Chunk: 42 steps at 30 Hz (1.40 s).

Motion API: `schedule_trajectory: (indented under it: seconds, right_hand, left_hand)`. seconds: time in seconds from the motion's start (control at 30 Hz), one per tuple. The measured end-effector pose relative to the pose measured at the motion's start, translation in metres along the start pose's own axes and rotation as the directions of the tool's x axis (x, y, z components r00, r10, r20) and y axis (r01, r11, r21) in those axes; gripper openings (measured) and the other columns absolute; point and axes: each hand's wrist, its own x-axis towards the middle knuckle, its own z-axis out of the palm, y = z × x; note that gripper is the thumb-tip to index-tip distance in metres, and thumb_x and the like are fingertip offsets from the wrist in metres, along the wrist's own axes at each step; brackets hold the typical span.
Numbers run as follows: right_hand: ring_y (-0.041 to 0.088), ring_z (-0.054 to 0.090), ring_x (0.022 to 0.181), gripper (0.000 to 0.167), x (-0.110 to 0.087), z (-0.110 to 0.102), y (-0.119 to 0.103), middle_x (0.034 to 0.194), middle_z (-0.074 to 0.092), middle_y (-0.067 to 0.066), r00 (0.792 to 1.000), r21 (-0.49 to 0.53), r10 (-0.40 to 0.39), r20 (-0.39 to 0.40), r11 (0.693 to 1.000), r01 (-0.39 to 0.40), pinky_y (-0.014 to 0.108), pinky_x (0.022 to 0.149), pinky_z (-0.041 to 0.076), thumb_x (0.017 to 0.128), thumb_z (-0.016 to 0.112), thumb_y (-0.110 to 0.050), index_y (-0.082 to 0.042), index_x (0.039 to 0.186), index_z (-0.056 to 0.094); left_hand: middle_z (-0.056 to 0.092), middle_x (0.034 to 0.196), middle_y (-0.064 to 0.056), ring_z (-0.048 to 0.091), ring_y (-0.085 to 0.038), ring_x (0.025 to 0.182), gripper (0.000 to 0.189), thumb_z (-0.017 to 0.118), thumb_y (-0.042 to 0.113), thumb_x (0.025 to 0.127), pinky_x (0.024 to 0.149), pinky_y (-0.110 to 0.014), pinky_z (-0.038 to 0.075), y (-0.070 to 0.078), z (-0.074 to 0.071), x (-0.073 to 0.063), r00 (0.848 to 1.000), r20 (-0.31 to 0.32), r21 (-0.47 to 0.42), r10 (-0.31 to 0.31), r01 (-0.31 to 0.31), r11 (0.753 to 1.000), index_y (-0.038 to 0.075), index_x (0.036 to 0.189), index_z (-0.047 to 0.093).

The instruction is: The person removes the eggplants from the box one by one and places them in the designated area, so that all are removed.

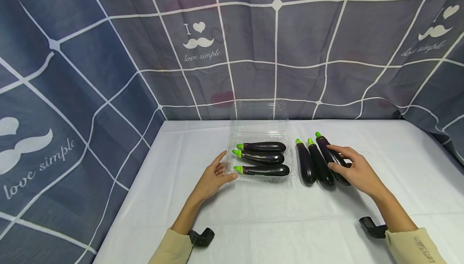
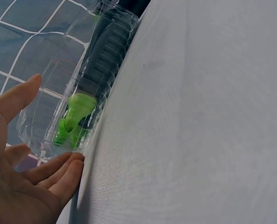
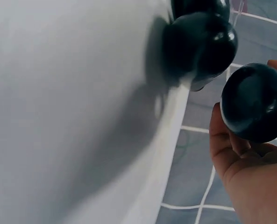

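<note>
My right hand [image 1: 357, 171] grips a dark purple eggplant [image 1: 325, 146] with a green stem end, thumb on one side and fingers on the other. In the right wrist view this eggplant [image 3: 252, 102] hangs raised off the white cloth, its round end toward the camera. Two more eggplants [image 1: 306, 163] lie side by side just left of it. A clear plastic clamshell box [image 1: 261, 135] stands with its lid up and holds three eggplants [image 1: 266, 170], stems to the left. At the box's left end is my left hand [image 1: 212, 180], thumb and fingers spread at its wall.
White cloth [image 1: 261, 219] covers the table. A grey-blue checked curtain [image 1: 250, 46] with white lines hangs behind it and along both sides. Each wrist wears a black camera mount [image 1: 202, 237], below the beige sleeves.
</note>
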Motion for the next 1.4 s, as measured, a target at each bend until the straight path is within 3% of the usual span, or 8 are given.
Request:
schedule_trajectory:
  seconds: [0.13, 0.33, 0.67, 0.9, 1.07, 1.17, 1.3, 1.4]
  right_hand:
    - [0.048, 0.044, 0.119, 0.054, -0.003, -0.002, 0.009, 0.138, 0.047, 0.027, 0.999, -0.003, 0.035, 0.007, 0.999, -0.035, 0.051, 0.084, 0.042, 0.096, 0.066, -0.019, -0.003, 0.145, 0.049]
    - [0.047, 0.047, 0.115, 0.055, -0.003, -0.002, 0.021, 0.139, 0.047, 0.029, 0.997, -0.021, 0.074, 0.027, 0.997, -0.074, 0.028, 0.074, 0.046, 0.097, 0.065, -0.02, -0.002, 0.145, 0.048]
    - [0.045, 0.046, 0.116, 0.059, -0.003, 0.001, 0.031, 0.141, 0.044, 0.03, 0.99, -0.031, 0.124, 0.067, 0.992, -0.122, 0.031, 0.078, 0.044, 0.098, 0.064, -0.023, 0.0, 0.148, 0.043]
    - [0.05, 0.042, 0.12, 0.06, -0.001, 0.005, 0.031, 0.142, 0.041, 0.033, 0.986, -0.002, 0.138, 0.095, 0.99, -0.139, 0.053, 0.086, 0.042, 0.099, 0.062, -0.024, 0.0, 0.149, 0.039]
    - [0.052, 0.039, 0.126, 0.06, -0.002, 0.006, 0.033, 0.143, 0.04, 0.034, 0.988, 0.019, 0.121, 0.092, 0.992, -0.123, 0.064, 0.093, 0.037, 0.1, 0.061, -0.027, 0.001, 0.149, 0.04]
    - [0.047, 0.044, 0.122, 0.058, -0.003, 0.006, 0.034, 0.139, 0.046, 0.032, 0.991, 0.008, 0.103, 0.08, 0.995, -0.104, 0.05, 0.091, 0.043, 0.101, 0.059, -0.029, 0.001, 0.148, 0.042]
    - [0.039, 0.052, 0.113, 0.054, -0.003, 0.006, 0.035, 0.131, 0.053, 0.028, 0.994, -0.008, 0.089, 0.068, 0.996, -0.089, 0.025, 0.077, 0.045, 0.101, 0.059, -0.026, -0.001, 0.147, 0.044]
    - [0.042, 0.052, 0.113, 0.054, -0.003, 0.006, 0.034, 0.131, 0.052, 0.03, 0.993, -0.003, 0.092, 0.076, 0.996, -0.092, 0.019, 0.075, 0.044, 0.101, 0.059, -0.022, 0.0, 0.147, 0.043]
  left_hand:
    - [0.04, 0.147, -0.029, 0.038, -0.039, 0.136, 0.087, 0.077, 0.015, 0.088, 0.111, -0.049, 0.034, 0.0, 0.001, 0.0, 1.0, -0.005, 0.007, -0.009, 0.009, 1.0, 0.015, 0.158, 0.026]
    - [0.041, 0.147, -0.025, 0.039, -0.037, 0.137, 0.089, 0.079, 0.018, 0.086, 0.111, -0.048, 0.034, -0.01, 0.0, 0.002, 1.0, -0.006, 0.001, -0.01, 0.01, 1.0, 0.021, 0.158, 0.026]
    - [0.041, 0.148, -0.023, 0.038, -0.036, 0.137, 0.088, 0.079, 0.023, 0.086, 0.111, -0.049, 0.034, -0.009, 0.0, 0.002, 1.0, -0.005, 0.005, -0.004, 0.004, 1.0, 0.022, 0.158, 0.027]
    - [0.04, 0.148, -0.027, 0.037, -0.039, 0.137, 0.088, 0.078, 0.017, 0.087, 0.112, -0.05, 0.033, -0.004, 0.001, 0.0, 1.0, -0.004, 0.005, -0.016, 0.016, 1.0, 0.017, 0.158, 0.025]
    - [0.04, 0.146, -0.03, 0.038, -0.041, 0.136, 0.085, 0.076, 0.014, 0.088, 0.111, -0.051, 0.032, 0.016, 0.001, -0.008, 1.0, 0.005, 0.005, -0.005, 0.005, 1.0, 0.014, 0.158, 0.027]
    - [0.042, 0.145, -0.031, 0.04, -0.042, 0.135, 0.083, 0.075, 0.015, 0.089, 0.111, -0.052, 0.033, 0.023, 0.002, -0.011, 1.0, -0.006, 0.013, 0.007, -0.007, 1.0, 0.013, 0.157, 0.028]
    - [0.042, 0.144, -0.03, 0.04, -0.041, 0.135, 0.082, 0.074, 0.014, 0.089, 0.111, -0.052, 0.033, 0.022, 0.004, -0.011, 1.0, -0.018, 0.006, 0.008, -0.008, 1.0, 0.012, 0.157, 0.028]
    - [0.042, 0.144, -0.03, 0.04, -0.041, 0.135, 0.083, 0.074, 0.014, 0.089, 0.111, -0.052, 0.033, 0.02, 0.004, -0.01, 1.0, -0.019, 0.008, 0.008, -0.008, 1.0, 0.011, 0.157, 0.027]
